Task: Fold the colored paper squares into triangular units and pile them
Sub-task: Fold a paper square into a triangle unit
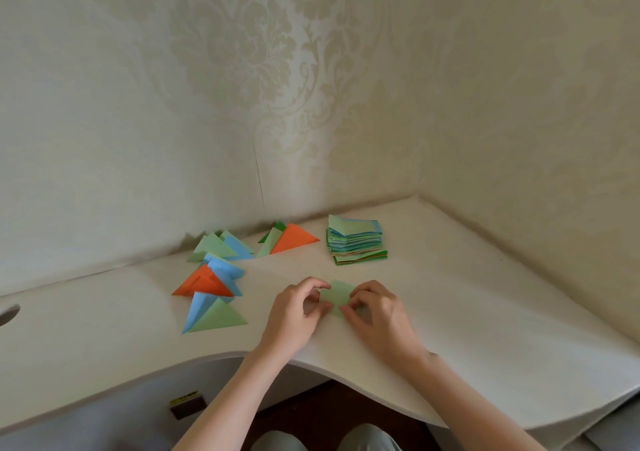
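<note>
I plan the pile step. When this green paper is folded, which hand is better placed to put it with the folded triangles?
Probably the left hand: the triangles lie on its side, while the right hand would have to cross over. Both hands now pinch the green paper.

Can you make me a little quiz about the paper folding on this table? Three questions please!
1. True or false: both hands are holding an orange paper.
2. What colour is the sheet being folded?
A. blue
B. light green
C. orange
3. Fill in: the stack of unfolded squares sits on the ____ side of the table, near the wall corner.

Key
1. False. The left hand and right hand pinch a light green sheet.
2. B. The orange papers are already folded triangles, such as the orange triangle lying in the pile to the left.
3. Right. The stack of squares sits on the white table, to the right of the folded triangles.
</note>
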`<state>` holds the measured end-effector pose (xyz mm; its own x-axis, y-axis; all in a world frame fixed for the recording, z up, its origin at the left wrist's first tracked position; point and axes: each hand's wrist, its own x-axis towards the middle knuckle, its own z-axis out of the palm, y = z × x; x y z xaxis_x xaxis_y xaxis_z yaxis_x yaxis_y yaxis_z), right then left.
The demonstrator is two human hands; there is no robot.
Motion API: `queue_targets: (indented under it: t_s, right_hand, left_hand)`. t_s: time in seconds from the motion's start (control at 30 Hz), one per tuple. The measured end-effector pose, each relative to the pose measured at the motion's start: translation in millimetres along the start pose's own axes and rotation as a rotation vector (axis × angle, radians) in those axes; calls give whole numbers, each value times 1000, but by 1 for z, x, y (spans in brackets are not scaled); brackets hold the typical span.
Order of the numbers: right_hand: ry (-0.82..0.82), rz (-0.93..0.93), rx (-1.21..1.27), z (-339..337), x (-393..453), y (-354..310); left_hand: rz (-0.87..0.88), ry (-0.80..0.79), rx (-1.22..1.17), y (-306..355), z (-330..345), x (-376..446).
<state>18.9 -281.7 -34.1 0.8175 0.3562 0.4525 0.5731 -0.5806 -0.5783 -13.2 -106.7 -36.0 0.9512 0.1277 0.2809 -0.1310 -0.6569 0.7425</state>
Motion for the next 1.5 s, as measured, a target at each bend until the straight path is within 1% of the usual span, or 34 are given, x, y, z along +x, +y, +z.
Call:
queue_targets:
  t_s: [0.17, 0.33, 0.47, 0.63, 0.77, 0.8, 0.87, 0.93, 1.07, 1.17, 1.23, 1.3, 1.37, 1.5]
  right_hand:
    - [5, 87, 56, 2, 5, 3]
    - [29, 118, 71, 4, 4, 3]
    - [-6, 151, 130, 4, 4, 5]
    - [-128, 208, 164, -4, 9, 12]
    - [-138, 225, 190, -4, 9, 14]
    - [-135, 226, 192, -3, 9, 14]
    - [-128, 231, 193, -2, 8, 13]
    - [-120, 232, 198, -2, 8, 14]
    - [-129, 230, 202, -3, 8, 13]
    - [-174, 230, 195, -7, 9, 10]
    - [-191, 232, 275, -15, 10, 9]
    - [-141, 205, 318, -25, 11, 12]
    - [-131, 129, 229, -35, 10, 13]
    - [-270, -24, 29, -42, 11, 8]
  left_hand:
    - [23, 88, 102, 7, 9, 4]
    - [35, 95, 187, 8, 16, 7]
    - [4, 98, 115, 5, 14, 7]
    - [5, 93, 58, 4, 12, 8]
    - [-27, 79, 59, 10, 6, 6]
    - [-18, 89, 81, 14, 6, 4]
    - [63, 128, 149, 23, 7, -4]
    - [125, 122, 199, 32, 12, -15]
    - [55, 23, 316, 41, 26, -26]
    - [61, 30, 401, 44, 31, -27]
    - [76, 37, 429, 45, 31, -27]
    - [102, 34, 468, 43, 27, -26]
    - [138, 14, 509, 38, 20, -22]
    - [226, -63, 442, 28, -1, -12]
